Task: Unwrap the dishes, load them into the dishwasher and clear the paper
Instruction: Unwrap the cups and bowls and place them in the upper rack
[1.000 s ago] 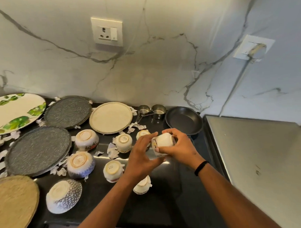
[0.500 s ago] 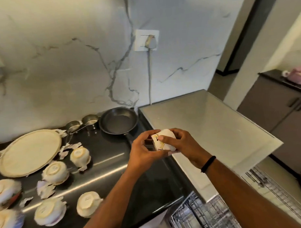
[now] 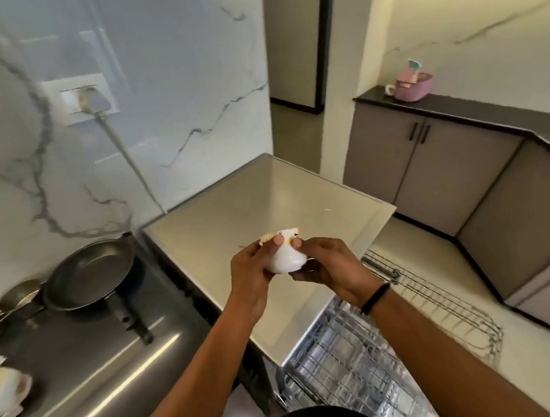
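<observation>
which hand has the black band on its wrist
The right hand; the left hand, gripping the same cup, has a bare wrist.

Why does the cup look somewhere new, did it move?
Yes. The cup, held in both hands, went right, away from the pan. It was over the dark counter; now it is over the steel top.
</observation>
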`<state>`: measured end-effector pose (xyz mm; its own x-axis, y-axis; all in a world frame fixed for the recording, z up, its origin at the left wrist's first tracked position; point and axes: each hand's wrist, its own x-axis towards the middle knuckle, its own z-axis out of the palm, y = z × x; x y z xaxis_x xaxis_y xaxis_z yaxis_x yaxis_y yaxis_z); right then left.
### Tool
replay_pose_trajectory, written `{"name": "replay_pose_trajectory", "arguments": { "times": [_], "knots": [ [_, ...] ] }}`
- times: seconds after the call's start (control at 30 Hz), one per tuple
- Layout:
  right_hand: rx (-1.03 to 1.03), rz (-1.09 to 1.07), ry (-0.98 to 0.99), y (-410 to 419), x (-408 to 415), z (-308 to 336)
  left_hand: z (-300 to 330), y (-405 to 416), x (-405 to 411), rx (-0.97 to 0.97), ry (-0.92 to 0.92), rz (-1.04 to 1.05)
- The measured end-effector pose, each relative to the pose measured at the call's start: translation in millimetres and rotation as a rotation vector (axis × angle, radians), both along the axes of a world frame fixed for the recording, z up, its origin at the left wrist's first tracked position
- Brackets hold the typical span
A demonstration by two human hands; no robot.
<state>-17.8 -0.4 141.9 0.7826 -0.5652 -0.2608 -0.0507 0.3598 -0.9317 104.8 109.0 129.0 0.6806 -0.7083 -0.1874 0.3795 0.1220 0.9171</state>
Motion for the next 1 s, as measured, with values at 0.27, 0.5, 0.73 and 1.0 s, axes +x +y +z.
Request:
{"name": "replay_pose_trajectory", "arguments": {
  "times": [0.27,0.5,0.73,1.0],
  "knots": [
    [-0.174,-0.228,0.123,-75.3,-83.0,-35.0,-34.9,-96.6,-65.5,0.171,0.101,-0.212],
    [0.028,-0.269,0.240,-104.4,-135.4,-105.1,-107.9,-131.9,-110.1,0.334,0.152,-0.371],
    [0.215,-0.399,0.348,-101.0,-153.3,-202.4,-215.3,-131.7,-126.5,0.531,0.214,-0.529],
    [0.423,-0.552,0.447,-77.8,-139.6,-305.7,-301.9,-121.2,-130.8,0.771,0.043,-0.449]
  ]
}}
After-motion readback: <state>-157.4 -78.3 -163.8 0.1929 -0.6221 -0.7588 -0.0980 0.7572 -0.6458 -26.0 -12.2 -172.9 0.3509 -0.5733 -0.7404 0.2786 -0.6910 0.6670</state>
